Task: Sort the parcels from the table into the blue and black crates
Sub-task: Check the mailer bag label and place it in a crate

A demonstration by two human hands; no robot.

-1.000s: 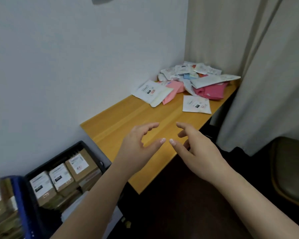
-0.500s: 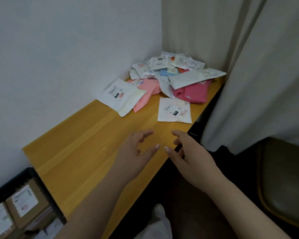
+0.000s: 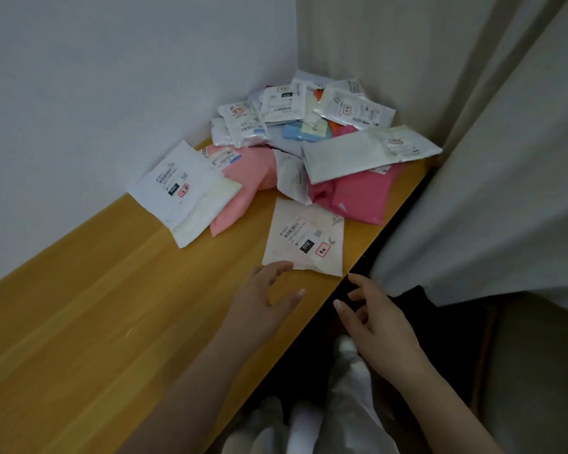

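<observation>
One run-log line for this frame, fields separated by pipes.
phase: reach | left hand: open, fingertips at near edge of white parcel | right hand: open, off table edge | pile: unsorted | crates: not in view

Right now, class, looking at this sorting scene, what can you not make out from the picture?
- Blue and black crates: outside the head view, so not seen.
- Label text on the nearest white parcel: too small and blurred to read.
- Blue parcel and orange parcel: mostly buried under white parcels in the pile.
- Whether the left hand touches the nearest parcel's edge: unclear.
- Right hand: its palm faces away.
</observation>
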